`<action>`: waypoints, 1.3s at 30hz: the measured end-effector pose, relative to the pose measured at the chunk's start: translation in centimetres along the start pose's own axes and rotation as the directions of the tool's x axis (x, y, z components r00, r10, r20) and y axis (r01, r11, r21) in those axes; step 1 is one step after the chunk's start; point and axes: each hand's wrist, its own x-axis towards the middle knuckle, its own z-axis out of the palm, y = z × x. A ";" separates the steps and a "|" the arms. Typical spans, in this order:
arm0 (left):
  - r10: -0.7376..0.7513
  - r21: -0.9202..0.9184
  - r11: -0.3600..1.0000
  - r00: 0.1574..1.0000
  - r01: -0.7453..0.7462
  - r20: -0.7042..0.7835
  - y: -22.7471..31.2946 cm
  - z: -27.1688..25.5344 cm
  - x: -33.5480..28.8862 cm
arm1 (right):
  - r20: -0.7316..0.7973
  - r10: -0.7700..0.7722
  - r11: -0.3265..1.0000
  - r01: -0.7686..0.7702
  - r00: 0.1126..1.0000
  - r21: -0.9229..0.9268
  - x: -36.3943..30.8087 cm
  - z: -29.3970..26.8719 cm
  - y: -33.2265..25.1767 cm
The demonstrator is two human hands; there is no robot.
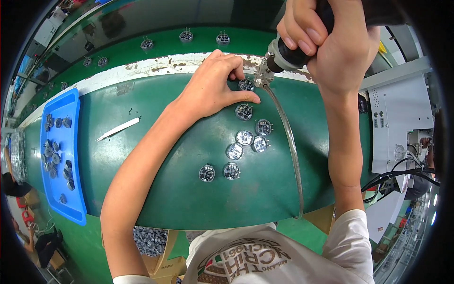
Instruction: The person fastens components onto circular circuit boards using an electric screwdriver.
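My right hand (338,54) is wrapped round a black power screwdriver (292,56) with a metal head; a clear feed tube (287,125) curves from it down toward the table's near edge. Its tip is beside a small round electronic part (246,84) with a circuit board inside. My left hand (217,83) holds that part on the green table, the curled fingers behind it and the thumb in front; the fingers hide some of it. Nearer to me lie several similar round parts (244,111), some with shiny silvery faces (244,137).
A blue tray (79,189) with several round parts stands at the left. White tweezers (118,129) lie beside small dark scraps. Beyond a chipped white rail (142,68), more parts (186,35) stand on a green strip. A white machine (395,128) with black cables is at the right.
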 end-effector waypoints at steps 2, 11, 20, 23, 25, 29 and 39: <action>-0.013 0.007 1.000 1.000 0.013 0.004 0.0 0.0 -0.1 | -0.040 0.070 0.997 -0.068 0.997 0.045 0.0 0.4 0.1; -0.061 0.054 0.997 0.998 0.060 0.024 0.7 -0.2 0.1 | 0.074 0.062 0.995 -0.067 0.995 0.077 2.6 -0.5 2.7; 0.149 0.138 0.976 0.977 -0.171 0.152 1.7 -1.5 -0.1 | -0.004 -0.149 0.985 0.148 0.989 -0.093 0.5 -1.5 -1.8; 0.057 -0.017 0.998 0.995 -0.056 0.082 0.8 -2.4 1.4 | -0.036 -0.262 0.952 0.252 0.964 -0.172 0.5 -1.9 -2.3; -0.075 0.148 0.985 0.992 0.090 -0.105 0.0 -2.5 3.8 | -0.050 -0.339 0.920 0.319 0.940 -0.229 0.6 -2.1 -2.8; -0.108 0.475 0.850 0.958 0.228 -0.265 -0.2 0.7 7.3 | -0.183 -0.109 0.987 0.085 0.977 -0.134 1.5 -1.1 -3.9; -0.011 0.354 0.933 0.988 0.065 -0.153 -0.2 0.6 6.0 | -0.158 -0.117 0.990 0.104 0.980 -0.092 1.6 -1.8 -4.1</action>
